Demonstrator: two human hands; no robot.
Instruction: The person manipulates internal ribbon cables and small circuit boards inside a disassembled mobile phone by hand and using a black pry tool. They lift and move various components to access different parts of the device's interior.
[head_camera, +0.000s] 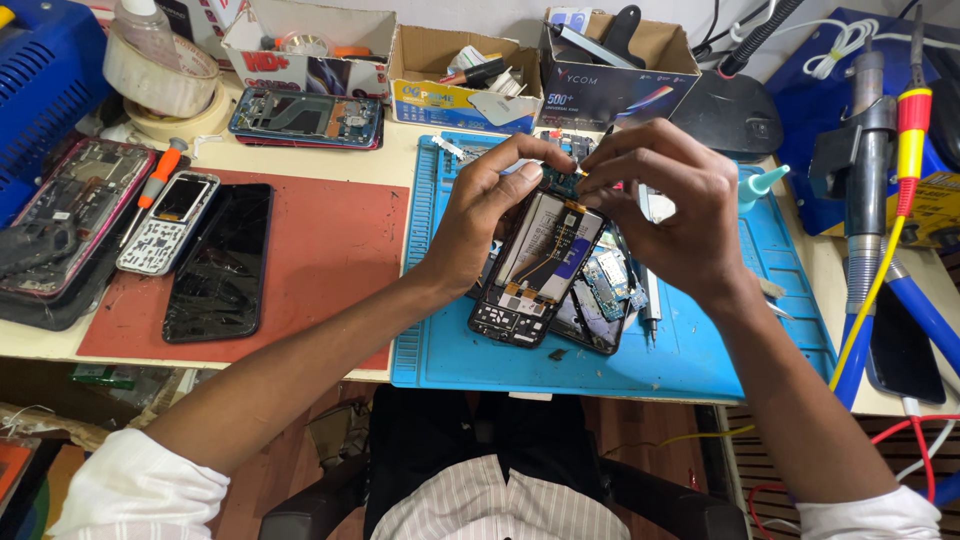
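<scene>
An opened black smartphone (540, 265) with its back off and battery showing lies tilted on a blue work mat (700, 350). My left hand (485, 205) and my right hand (665, 205) meet at the phone's top end. Both pinch a small blue-green circuit board (562, 182) there with their fingertips. A second opened phone part with a small board (605, 290) lies partly under the first one. A slim metal tool (650, 300) rests on the mat beneath my right hand.
A red mat (330, 250) at left carries a cracked black phone (220, 262) and a white keypad phone (167, 222). Cardboard boxes (460, 70) with parts line the back. A soldering tool stand (865, 170) and cables sit at right, tape rolls (160, 75) at far left.
</scene>
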